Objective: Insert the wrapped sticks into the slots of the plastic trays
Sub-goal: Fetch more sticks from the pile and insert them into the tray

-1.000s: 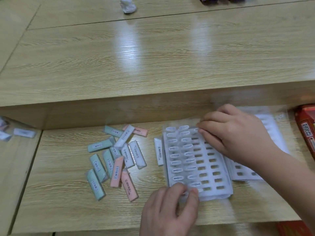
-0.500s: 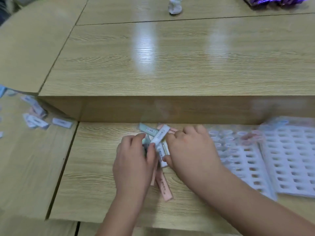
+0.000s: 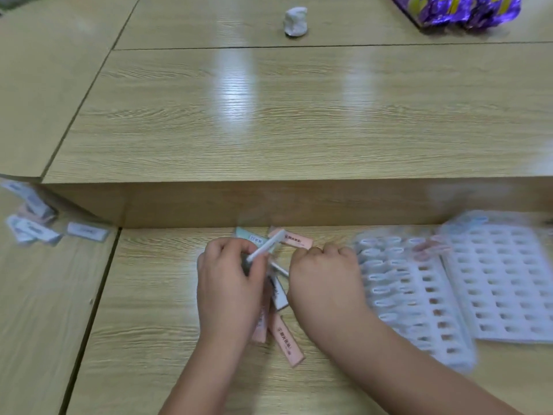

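Observation:
A heap of wrapped sticks [image 3: 285, 339] in pink, green and white lies on the low desk, mostly hidden under my hands. My left hand [image 3: 230, 283] lies over the heap and pinches a white wrapped stick [image 3: 266, 250] that points up to the right. My right hand [image 3: 324, 283] sits curled on the heap's right side; what its fingers hold is hidden. To the right lie two white slotted plastic trays, the nearer tray [image 3: 419, 298] with sticks in its left columns, the farther tray [image 3: 502, 283] overlapping it.
A raised wooden shelf [image 3: 299, 115] runs behind the desk, with a white crumpled lump [image 3: 295, 21] and a purple foil bag [image 3: 460, 9] on it. More wrapped sticks [image 3: 36, 226] lie on the adjoining desk at left.
Both hands left the tray and moved left onto the stick heap. My left hand picked up a white stick. The view shifted left, so the trays now sit at the right.

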Motion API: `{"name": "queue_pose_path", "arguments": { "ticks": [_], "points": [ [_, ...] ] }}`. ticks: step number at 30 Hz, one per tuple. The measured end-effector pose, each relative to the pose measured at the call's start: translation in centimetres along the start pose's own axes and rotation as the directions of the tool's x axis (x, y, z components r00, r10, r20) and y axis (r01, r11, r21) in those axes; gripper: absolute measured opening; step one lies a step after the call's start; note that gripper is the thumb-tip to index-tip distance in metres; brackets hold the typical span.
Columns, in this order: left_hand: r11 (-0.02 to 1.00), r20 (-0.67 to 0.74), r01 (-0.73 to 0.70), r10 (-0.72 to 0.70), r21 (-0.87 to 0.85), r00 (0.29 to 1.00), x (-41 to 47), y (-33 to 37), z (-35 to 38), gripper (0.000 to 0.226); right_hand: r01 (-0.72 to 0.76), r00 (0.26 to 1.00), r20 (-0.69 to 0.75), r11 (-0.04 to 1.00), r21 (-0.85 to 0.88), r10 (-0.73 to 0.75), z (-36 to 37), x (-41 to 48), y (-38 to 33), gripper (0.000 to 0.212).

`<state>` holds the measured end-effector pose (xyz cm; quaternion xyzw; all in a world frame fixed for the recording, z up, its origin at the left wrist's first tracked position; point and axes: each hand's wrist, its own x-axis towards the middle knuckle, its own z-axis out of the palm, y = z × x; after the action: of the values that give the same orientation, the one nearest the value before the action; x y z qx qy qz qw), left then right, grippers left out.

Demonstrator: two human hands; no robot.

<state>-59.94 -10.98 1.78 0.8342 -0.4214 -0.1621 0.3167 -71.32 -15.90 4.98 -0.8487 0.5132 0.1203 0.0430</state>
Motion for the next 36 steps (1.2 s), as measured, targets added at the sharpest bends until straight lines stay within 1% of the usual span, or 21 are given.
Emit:
{"name": "queue_pose_path", "arguments": {
  "ticks": [1, 2, 3, 4, 5, 6, 8, 9, 10, 11, 13, 15, 17, 19, 22, 24, 28, 33, 36],
  "points": [
    [0.998, -0.014, 0.012, -0.013, -0.064, 1.0, -0.2, 0.3, -0.7, 0.008, 0.022, 0.998, -0.058, 0.998, 0.056, -0.018, -0.3, -0.4, 0.1, 0.02],
    [0.99, -0.023, 0.037, -0.04, -0.139, 0.999, -0.5, 0.8, -1.5, 0.011, 0.058, 0.988, -0.147, 0.994, 0.091, -0.045, -0.6, -1.0, 0.5, 0.014],
    [0.977, -0.029, 0.053, -0.06, -0.205, 0.998, -0.9, 1.3, -2.2, 0.013, 0.086, 0.977, -0.206, 0.99, 0.108, -0.062, -0.9, -1.9, 1.2, 0.009],
    [0.965, -0.038, 0.051, -0.062, -0.256, 0.997, -1.4, 2.0, -3.0, 0.013, 0.113, 0.963, -0.256, 0.987, 0.115, -0.08, -1.3, -2.9, 2.2, 0.009],
    [0.953, -0.05, 0.036, -0.054, -0.301, 0.997, -1.9, 2.7, -3.7, 0.011, 0.128, 0.958, -0.275, 0.98, 0.152, -0.083, -1.9, -4.0, 3.7, 0.02],
    [0.939, -0.064, 0.013, -0.037, -0.344, 0.997, -2.3, 3.5, -4.2, 0.011, 0.122, 0.95, -0.307, 0.969, 0.215, -0.052, -2.4, -5.2, 5.5, 0.022],
    [0.914, -0.065, -0.073, 0.052, -0.399, 0.997, -3.2, 5.5, -4.3, 0.018, 0.12, 0.93, -0.369, 0.939, 0.322, 0.008, -3.5, -7.1, 9.9, 0.009],
    [0.904, -0.045, -0.126, 0.118, -0.409, 0.992, -3.7, 6.4, -3.9, 0.017, 0.114, 0.919, -0.391, 0.91, 0.398, 0.056, -3.7, -7.8, 12.3, 0.01],
    [0.898, -0.012, -0.164, 0.174, -0.409, 0.985, -4.2, 7.3, -3.3, 0.016, 0.099, 0.914, -0.394, 0.885, 0.456, 0.1, -3.8, -8.1, 14.7, 0.016],
    [0.899, 0.029, -0.197, 0.226, -0.391, 0.974, -4.6, 8.1, -2.6, 0.018, 0.094, 0.914, -0.392, 0.88, 0.465, 0.109, -3.6, -8.1, 16.8, 0.02],
    [0.9, 0.079, -0.295, 0.335, -0.32, 0.939, -5.6, 9.7, -1.0, 0.025, 0.089, 0.919, -0.387, 0.916, 0.391, 0.076, -3.0, -7.9, 19.8, 0.027],
    [0.892, 0.091, -0.367, 0.402, -0.264, 0.911, -6.3, 11.2, 0.5, 0.028, 0.088, 0.922, -0.384, 0.941, 0.327, 0.047, -2.0, -7.3, 21.4, 0.025],
    [0.882, 0.072, -0.411, 0.437, -0.231, 0.897, -6.9, 12.3, 2.0, 0.024, 0.1, 0.921, -0.388, 0.945, 0.312, 0.031, -1.4, -6.5, 22.0, 0.024],
    [0.87, 0.051, -0.458, 0.473, -0.182, 0.879, -7.3, 13.1, 3.1, 0.015, 0.163, 0.896, -0.443, 0.943, 0.29, -0.018, -0.8, -5.8, 22.0, 0.018],
    [0.849, 0.045, -0.519, 0.525, -0.093, 0.85, -7.5, 13.9, 4.5, 0.007, 0.295, 0.824, -0.556, 0.921, 0.252, -0.112, 0.7, -4.9, 22.0, 0.015],
    [0.844, 0.042, -0.537, 0.537, -0.021, 0.843, -7.5, 14.0, 5.4, 0.005, 0.358, 0.796, -0.588, 0.896, 0.262, -0.147, 1.7, -4.4, 22.1, 0.012],
    [0.841, 0.061, -0.53, 0.526, 0.107, 0.848, -7.5, 13.6, 7.1, 0.005, 0.426, 0.756, -0.632, 0.86, 0.282, -0.167, 2.6, -3.7, 22.3, 0.011],
    [0.849, 0.029, -0.509, 0.511, 0.142, 0.859, -7.2, 13.7, 7.5, 0.004, 0.472, 0.727, -0.657, 0.839, 0.27, -0.197, 2.6, -2.9, 22.4, 0.012],
    [0.845, 0.058, -0.517, 0.514, 0.14, 0.856, -7.0, 13.9, 7.5, 0.007, 0.488, 0.727, -0.654, 0.828, 0.277, -0.21, 2.8, -2.7, 22.4, 0.012]
  ]
}}
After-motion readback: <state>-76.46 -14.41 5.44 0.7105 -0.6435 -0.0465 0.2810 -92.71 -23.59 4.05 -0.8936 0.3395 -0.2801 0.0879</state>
